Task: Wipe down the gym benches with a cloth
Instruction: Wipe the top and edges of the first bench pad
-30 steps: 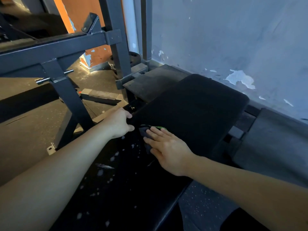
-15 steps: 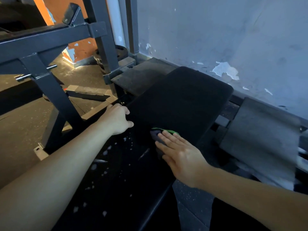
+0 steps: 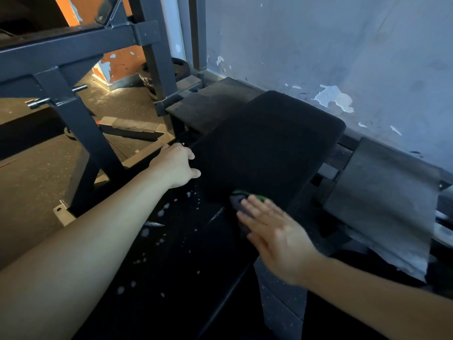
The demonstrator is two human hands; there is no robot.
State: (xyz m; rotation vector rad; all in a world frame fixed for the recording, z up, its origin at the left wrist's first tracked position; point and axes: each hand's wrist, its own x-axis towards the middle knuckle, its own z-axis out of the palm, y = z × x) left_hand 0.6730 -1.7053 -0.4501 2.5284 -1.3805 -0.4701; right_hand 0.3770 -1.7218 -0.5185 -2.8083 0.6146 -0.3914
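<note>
Though blurry, cloth [image 3: 237,201] seemingly beneath hand [image 3: 277,239]

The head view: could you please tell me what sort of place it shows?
Most likely a gym's weights area: a black padded bench, a dark steel rack frame beside it, and weight plates by the paint-chipped wall.
</note>
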